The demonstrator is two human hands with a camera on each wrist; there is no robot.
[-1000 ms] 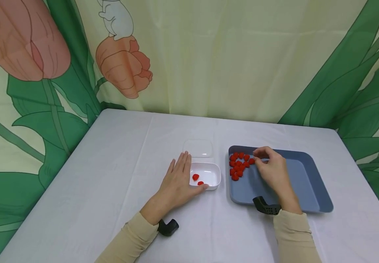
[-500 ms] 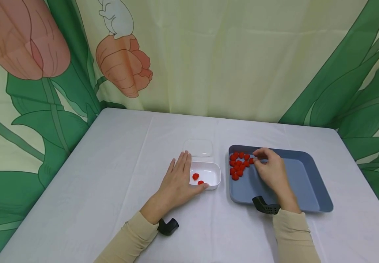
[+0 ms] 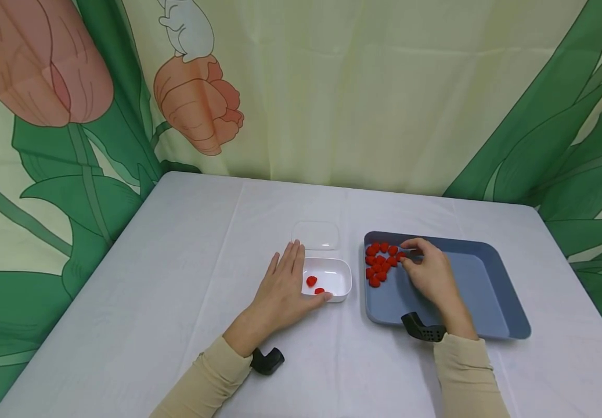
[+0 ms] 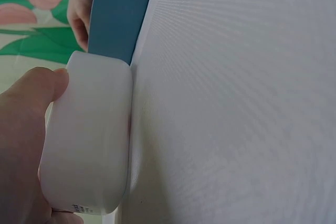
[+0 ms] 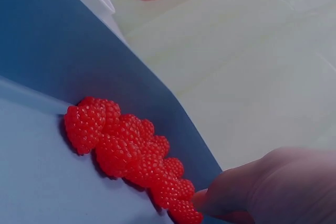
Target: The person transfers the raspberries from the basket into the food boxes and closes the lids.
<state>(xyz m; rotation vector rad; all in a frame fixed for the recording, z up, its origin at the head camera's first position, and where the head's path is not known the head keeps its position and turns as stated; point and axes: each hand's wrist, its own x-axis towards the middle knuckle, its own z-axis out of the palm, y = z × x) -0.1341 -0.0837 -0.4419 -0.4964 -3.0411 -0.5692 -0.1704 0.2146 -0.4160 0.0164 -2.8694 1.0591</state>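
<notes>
My left hand point(image 3: 280, 290) lies along the left side of a small white box point(image 3: 338, 278), fingers straight, thumb on its near rim. In the left wrist view the thumb point(image 4: 60, 83) touches the top edge of the white box point(image 4: 89, 135). Two red raspberries point(image 3: 312, 281) lie inside it. My right hand point(image 3: 431, 273) reaches into a blue-grey tray point(image 3: 480, 290), thumb and forefinger curved around a raspberry point(image 3: 400, 256) at the right edge of a cluster. In the right wrist view, a fingertip point(image 5: 200, 199) meets the end raspberry point(image 5: 185, 212); part of the grip is hidden.
Several raspberries point(image 3: 379, 261) sit together in the tray's left corner. A clear plastic lid point(image 3: 314, 235) lies behind the white box. White cloth covers the table point(image 3: 191, 232), with a printed curtain point(image 3: 332, 104) behind it.
The right forefinger and thumb have shifted slightly around the edge raspberry. The left hand, box and tray stay in place.
</notes>
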